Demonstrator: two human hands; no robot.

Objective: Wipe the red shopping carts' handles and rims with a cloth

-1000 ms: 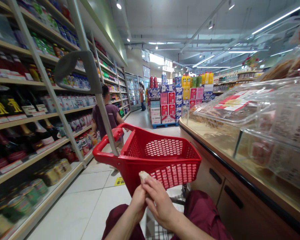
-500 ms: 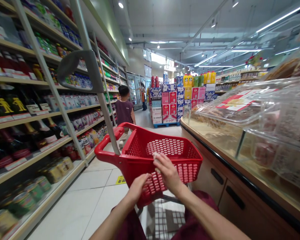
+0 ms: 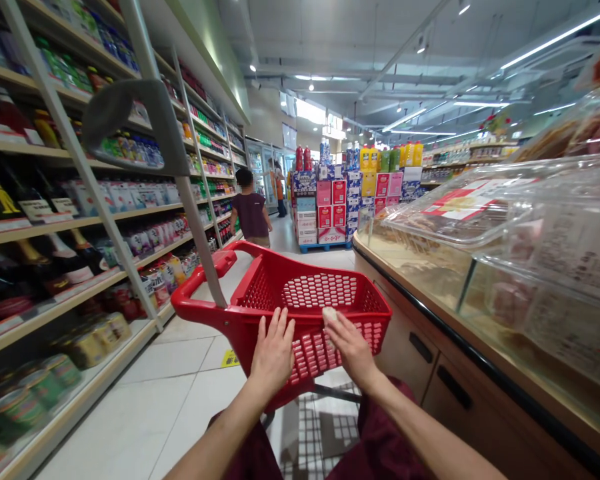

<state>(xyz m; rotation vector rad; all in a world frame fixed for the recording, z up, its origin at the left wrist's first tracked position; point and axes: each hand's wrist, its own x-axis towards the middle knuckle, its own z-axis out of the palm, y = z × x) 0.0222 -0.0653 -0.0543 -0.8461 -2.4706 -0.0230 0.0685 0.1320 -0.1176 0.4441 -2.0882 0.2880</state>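
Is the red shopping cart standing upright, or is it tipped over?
Upright: the red shopping cart has its open top facing upward, above the floor.

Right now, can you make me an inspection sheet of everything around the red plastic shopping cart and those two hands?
Surface: pale floor tiles with a yellow floor sticker.
Things: red perforated plastic shopping cart; small white wad, material unclear.
Clutter: clear plastic food packs piled on the wood-fronted counter.
Hands: bare left hand open at the cart's near rim, contact unclear; bare right hand holding the wad near that rim.
Cables: nothing seen.
Surroundings: pale-edged shelves of bottles and cans, stacked colourful boxes, person in a purple shirt.
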